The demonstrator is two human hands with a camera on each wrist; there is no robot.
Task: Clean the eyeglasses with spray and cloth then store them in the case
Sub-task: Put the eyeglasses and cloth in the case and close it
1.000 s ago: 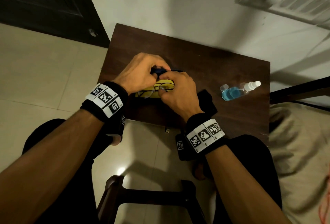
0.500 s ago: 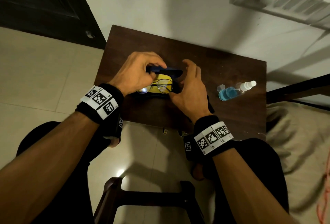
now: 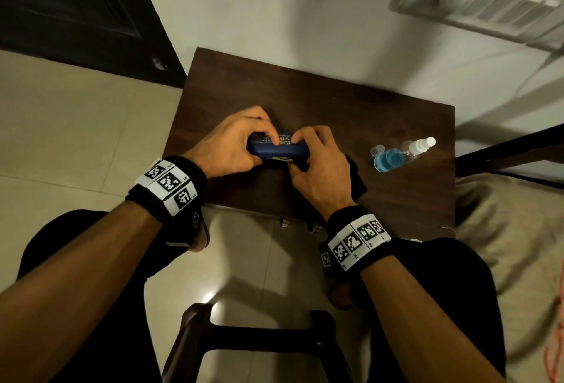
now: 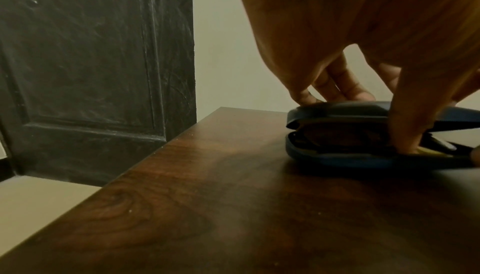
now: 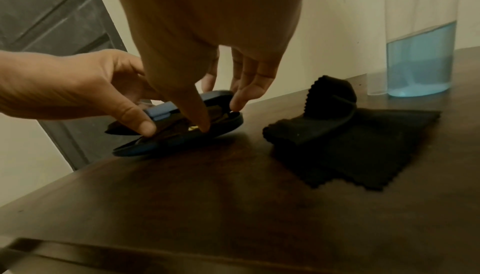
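Note:
A dark blue eyeglass case [image 3: 279, 146] lies mid-table, its lid lowered with a narrow gap left at the front. My left hand [image 3: 262, 144] grips the case's left part, fingers on the lid and thumb at the front gap [image 4: 407, 134]. My right hand [image 3: 300, 150] holds the right end, fingers over the lid and thumb [image 5: 192, 110] pointing down at the front edge. The eyeglasses are hidden inside; only a yellow sliver of lining [image 3: 277, 159] shows. The black cloth [image 5: 350, 134] lies crumpled right of the case. The spray bottle [image 3: 396, 155] of blue liquid stands further right.
The small dark wooden table [image 3: 335, 102] stands against a white wall, with a dark door [image 3: 76, 10] to its left. A small clear cap [image 3: 377, 149] sits beside the bottle. A dark chair frame [image 3: 259, 337] is below, between my knees.
The case stood open with the eyeglasses lying on its yellow lining. The lid has since come down over them, and both hands have moved onto the lid.

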